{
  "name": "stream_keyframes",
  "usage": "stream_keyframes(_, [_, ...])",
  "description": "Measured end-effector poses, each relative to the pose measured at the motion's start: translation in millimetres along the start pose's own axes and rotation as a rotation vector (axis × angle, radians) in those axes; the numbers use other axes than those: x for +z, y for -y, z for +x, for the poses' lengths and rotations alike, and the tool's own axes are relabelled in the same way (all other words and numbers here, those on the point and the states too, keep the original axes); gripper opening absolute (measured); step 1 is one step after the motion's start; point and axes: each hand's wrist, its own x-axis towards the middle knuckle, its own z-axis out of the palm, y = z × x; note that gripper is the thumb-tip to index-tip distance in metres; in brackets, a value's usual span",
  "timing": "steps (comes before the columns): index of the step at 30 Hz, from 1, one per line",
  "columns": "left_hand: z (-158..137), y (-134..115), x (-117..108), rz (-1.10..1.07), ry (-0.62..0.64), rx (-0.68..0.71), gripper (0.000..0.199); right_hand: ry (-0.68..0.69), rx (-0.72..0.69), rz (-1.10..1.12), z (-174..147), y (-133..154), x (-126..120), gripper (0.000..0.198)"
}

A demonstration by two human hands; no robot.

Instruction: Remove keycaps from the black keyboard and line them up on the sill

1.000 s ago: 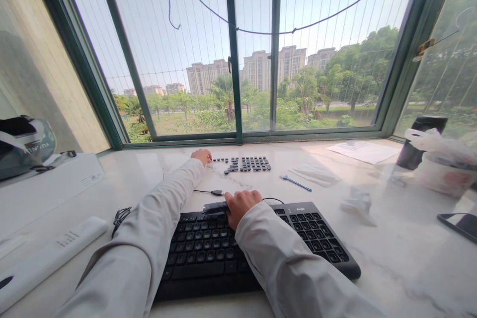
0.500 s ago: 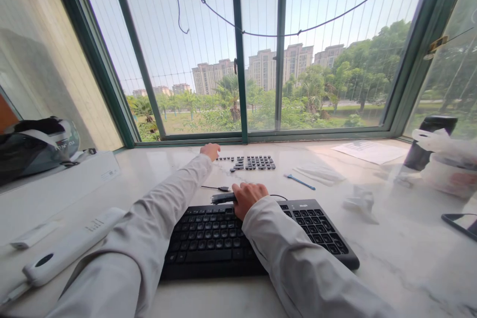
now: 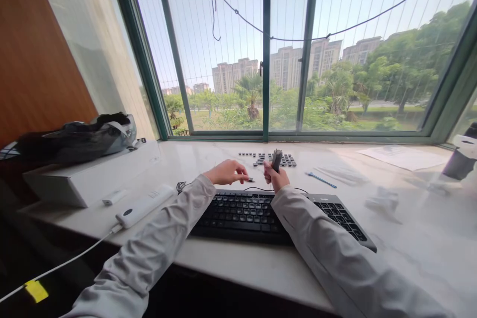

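Note:
My left hand (image 3: 227,172) is above the table behind the keyboard's left part, thumb and fingers pinched together; what they hold, if anything, I cannot make out. At its fingertips shows a small dark USB plug (image 3: 251,179). In my right hand (image 3: 276,178) is a small black brush (image 3: 276,160), held upright over the keyboard's back edge. The black keyboard (image 3: 238,226) lies below my forearms with its keycaps off across much of the visible area. Loose black keycaps (image 3: 288,160) stand in rows behind my hands, partly hidden by the brush.
A thin blue tool (image 3: 322,180) lies right of the keycaps, near clear plastic (image 3: 383,202) and a paper sheet (image 3: 404,157). On the left are a white power strip (image 3: 145,205), a white box (image 3: 85,179) and a dark bag (image 3: 78,136). A window closes off the back.
My left hand has drawn back from the row of keycaps towards the keyboard. My right hand has raised the brush from lying flat to upright. The view has swung left.

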Motion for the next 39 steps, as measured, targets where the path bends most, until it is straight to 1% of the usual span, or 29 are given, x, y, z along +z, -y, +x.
stream_keyframes(2, [-7.3,2.8,11.1,-0.163,-0.042,0.050,0.042,-0.001,0.053,0.343,0.5,6.0,4.0,0.047])
stream_keyframes(3, [-8.6,4.6,16.3,-0.222,-0.045,0.063,0.043,-0.003,0.075,0.471,-0.5,9.8,5.6,0.049])
stream_keyframes(4, [-8.7,6.2,20.9,-0.269,-0.033,0.072,0.043,0.011,0.086,0.548,-2.0,13.5,6.9,0.050])
stream_keyframes(7, [-6.9,8.8,30.2,-0.331,-0.015,0.124,0.041,0.045,0.110,0.612,-7.7,21.5,10.1,0.050])
stream_keyframes(11, [-7.7,8.1,33.7,-0.312,-0.113,0.208,0.035,0.068,0.109,0.620,-12.0,23.0,15.7,0.046])
stream_keyframes(15, [-11.0,9.7,31.3,-0.315,-0.075,0.207,0.037,0.059,0.130,0.725,-12.6,20.3,22.8,0.039])
stream_keyframes(18, [-12.0,11.8,27.1,-0.314,-0.037,0.207,0.038,-0.006,0.185,0.846,-12.3,18.9,26.1,0.039])
stream_keyframes(22, [-11.8,13.8,22.5,-0.319,-0.017,0.233,0.037,-0.053,0.323,0.992,-12.6,20.2,26.5,0.033])
stream_keyframes(24, [-11.5,15.0,22.6,-0.325,-0.011,0.232,0.037,-0.089,0.385,1.003,-13.1,22.6,26.5,0.030])
stream_keyframes(27, [-10.4,17.1,25.3,-0.330,0.005,0.226,0.036,-0.139,0.412,0.970,-12.6,26.6,27.8,0.032])
stream_keyframes(33, [-8.2,21.6,29.5,-0.296,-0.016,0.205,0.034,-0.168,0.505,0.890,-7.0,25.8,33.2,0.035])
stream_keyframes(39, [-7.9,22.2,31.3,-0.268,0.007,0.194,0.032,-0.185,0.511,0.888,-6.5,19.8,35.8,0.028])
